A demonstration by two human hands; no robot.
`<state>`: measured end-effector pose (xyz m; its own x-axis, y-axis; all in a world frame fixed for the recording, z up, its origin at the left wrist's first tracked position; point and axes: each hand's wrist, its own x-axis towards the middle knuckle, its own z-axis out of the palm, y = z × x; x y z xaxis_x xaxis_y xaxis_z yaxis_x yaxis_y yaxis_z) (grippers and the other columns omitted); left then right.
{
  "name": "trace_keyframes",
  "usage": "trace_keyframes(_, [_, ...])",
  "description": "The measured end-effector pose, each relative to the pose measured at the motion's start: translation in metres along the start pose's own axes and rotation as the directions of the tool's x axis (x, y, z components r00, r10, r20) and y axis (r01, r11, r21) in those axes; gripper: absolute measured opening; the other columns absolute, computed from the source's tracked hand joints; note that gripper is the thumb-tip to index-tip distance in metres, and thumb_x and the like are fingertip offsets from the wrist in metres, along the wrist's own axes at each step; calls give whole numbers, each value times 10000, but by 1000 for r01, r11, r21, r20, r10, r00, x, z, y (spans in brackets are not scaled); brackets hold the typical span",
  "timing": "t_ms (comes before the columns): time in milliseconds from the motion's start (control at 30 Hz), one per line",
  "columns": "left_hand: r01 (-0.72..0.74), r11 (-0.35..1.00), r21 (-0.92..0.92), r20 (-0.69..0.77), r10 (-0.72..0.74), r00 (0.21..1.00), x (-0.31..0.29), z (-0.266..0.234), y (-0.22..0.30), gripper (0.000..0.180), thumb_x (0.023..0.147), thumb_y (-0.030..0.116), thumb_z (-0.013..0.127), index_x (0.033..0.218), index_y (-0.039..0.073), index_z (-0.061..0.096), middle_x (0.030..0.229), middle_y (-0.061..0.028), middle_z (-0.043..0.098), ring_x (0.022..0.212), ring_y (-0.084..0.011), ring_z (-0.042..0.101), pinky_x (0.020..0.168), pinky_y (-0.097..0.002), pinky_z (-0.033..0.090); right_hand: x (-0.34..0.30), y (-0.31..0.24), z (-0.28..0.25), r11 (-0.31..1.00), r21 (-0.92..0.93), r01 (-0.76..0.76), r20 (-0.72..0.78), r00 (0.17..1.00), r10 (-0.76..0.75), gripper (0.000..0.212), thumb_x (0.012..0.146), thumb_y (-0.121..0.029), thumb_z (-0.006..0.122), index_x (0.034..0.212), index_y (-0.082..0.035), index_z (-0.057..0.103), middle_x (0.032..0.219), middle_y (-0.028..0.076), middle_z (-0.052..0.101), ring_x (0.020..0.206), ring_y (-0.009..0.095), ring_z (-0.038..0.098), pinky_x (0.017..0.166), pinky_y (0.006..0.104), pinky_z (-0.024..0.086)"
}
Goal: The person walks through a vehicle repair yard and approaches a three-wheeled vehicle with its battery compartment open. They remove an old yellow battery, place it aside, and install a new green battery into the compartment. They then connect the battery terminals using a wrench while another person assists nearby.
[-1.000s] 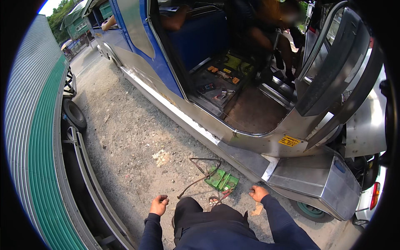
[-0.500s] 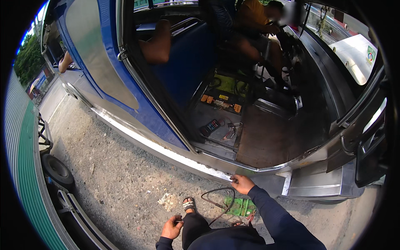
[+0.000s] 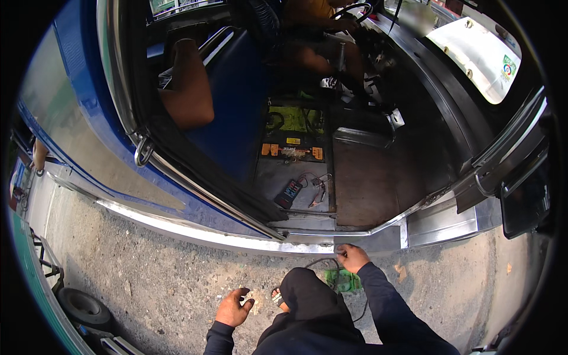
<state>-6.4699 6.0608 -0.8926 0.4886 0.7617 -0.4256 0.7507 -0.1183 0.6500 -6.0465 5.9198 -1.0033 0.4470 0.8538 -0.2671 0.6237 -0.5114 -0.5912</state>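
Observation:
My left hand (image 3: pixel 234 308) hangs over the gravel with thumb and fingers apart, holding nothing. By the vehicle's metal sill (image 3: pixel 236 241), my right hand (image 3: pixel 354 259) has its fingers curled together; whatever lies between them is too small to make out. Just below it, a green box-like object (image 3: pixel 349 281) rests on the ground, partly hidden by my arm, with a black cable (image 3: pixel 323 260) looping beside it. Inside the doorway, a dark handheld tester (image 3: pixel 289 192) lies on the grey floor panel, its leads and clips (image 3: pixel 318 194) next to it. Behind them sits a large battery (image 3: pixel 294 125) with orange markings.
A person in the driver's area sits near the steering wheel (image 3: pixel 357 12). Another person's bent arm (image 3: pixel 192 94) rests by the blue seat (image 3: pixel 228 106). The door frame, with a metal ring (image 3: pixel 143 150), rises at left. A side mirror (image 3: pixel 525 195) juts out at right. A tyre (image 3: pixel 84 306) stands at lower left.
My view has shifted closer to the doorway, and one leg has come forward, raised towards the sill. My left hand's fingers have spread; my right hand stays by the sill.

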Motion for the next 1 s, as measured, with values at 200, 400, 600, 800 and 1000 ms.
trace_keyframes(200, [-229, 973, -44, 123, 232, 965, 45, 13, 44, 429, 938, 255, 744, 1288, 18, 669, 1207, -198, 725, 1038, -333, 746, 884, -405, 592, -21, 2, 8, 993, 100, -60, 42, 998, 57, 352, 905, -308, 722, 1151, -56, 713, 1059, 163, 768, 1016, 379, 720, 894, 466, 560])
trace_keyframes(400, [-208, 949, -235, 308, 276, 910, 70, 17, 104, 406, 969, 220, 727, 1310, 12, 652, 1237, -158, 724, 1058, -263, 741, 905, -373, 591, 45, -1, -36, 994, 96, -44, -76, 996, 52, 295, 904, -263, 724, 1120, -62, 725, 1039, 171, 769, 1001, 382, 725, 878, 461, 569])
trace_keyframes(600, [-278, 923, -265, 309, 354, 883, 158, 40, 171, 525, 955, 203, 709, 1417, 28, 532, 1210, -170, 734, 1058, -323, 740, 909, -401, 584, 146, -3, -68, 984, 171, 49, -198, 980, -14, 282, 903, -221, 724, 1121, -43, 718, 1028, 207, 760, 990, 404, 724, 865, 456, 572])
trace_keyframes(800, [-377, 925, -50, 150, 380, 913, 256, 64, 248, 461, 897, 179, 747, 1325, 62, 622, 1173, -169, 726, 977, -330, 746, 869, -423, 587, 237, 15, -93, 982, 156, 106, -209, 975, -72, 248, 902, -163, 694, 1124, -54, 717, 1037, 212, 750, 1000, 423, 709, 881, 473, 569])
trace_keyframes(1000, [-186, 972, 145, 0, 188, 982, 329, 61, 271, 399, 876, 207, 747, 1239, 61, 669, 1258, -176, 669, 1142, -394, 666, 969, -478, 545, 346, -5, -144, 988, -94, 124, -81, 988, -132, 237, 910, -160, 689, 1125, -63, 713, 1098, 199, 731, 997, 402, 704, 867, 489, 567])
